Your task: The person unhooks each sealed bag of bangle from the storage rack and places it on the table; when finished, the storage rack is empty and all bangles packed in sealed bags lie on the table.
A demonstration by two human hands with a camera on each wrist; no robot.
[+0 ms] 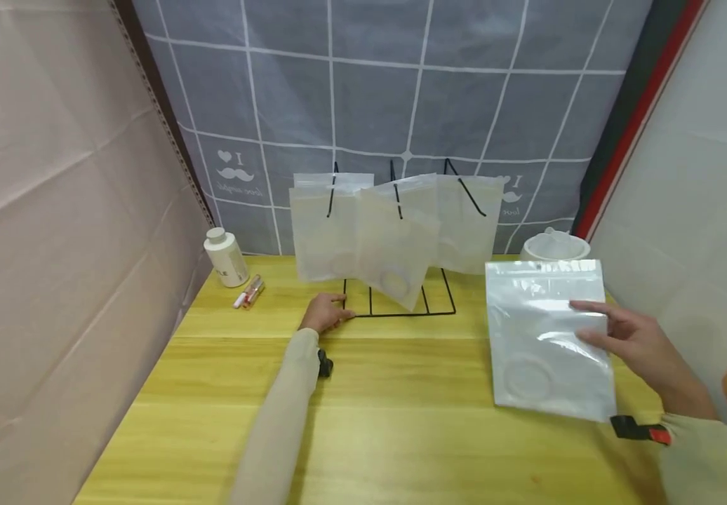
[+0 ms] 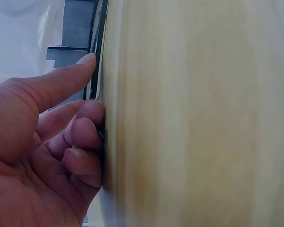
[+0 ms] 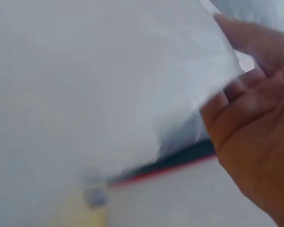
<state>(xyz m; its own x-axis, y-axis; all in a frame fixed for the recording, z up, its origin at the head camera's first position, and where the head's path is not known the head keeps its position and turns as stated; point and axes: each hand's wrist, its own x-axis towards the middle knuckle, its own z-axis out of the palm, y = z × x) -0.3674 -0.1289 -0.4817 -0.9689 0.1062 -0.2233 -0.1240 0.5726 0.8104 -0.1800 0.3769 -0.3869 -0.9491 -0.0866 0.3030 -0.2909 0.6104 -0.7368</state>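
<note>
A black wire rack (image 1: 401, 308) stands at the back middle of the yellow wooden table (image 1: 401, 435), with three frosted zip bags (image 1: 395, 231) upright in its slots. My left hand (image 1: 325, 312) rests at the rack's front left corner. In the left wrist view its fingertips (image 2: 87, 118) touch the black wire (image 2: 100, 38) on the tabletop. My right hand (image 1: 622, 337) holds a shiny translucent zip bag (image 1: 547, 337) upright above the table's right side, fingers across its front. The right wrist view shows that bag (image 3: 85, 94) blurred, close to the palm (image 3: 255, 142).
A white bottle (image 1: 226, 258) and a small tube (image 1: 248, 292) lie at the back left. A white lidded bowl (image 1: 555, 245) sits at the back right behind the held bag. A grey checked cloth hangs behind, with panels on both sides.
</note>
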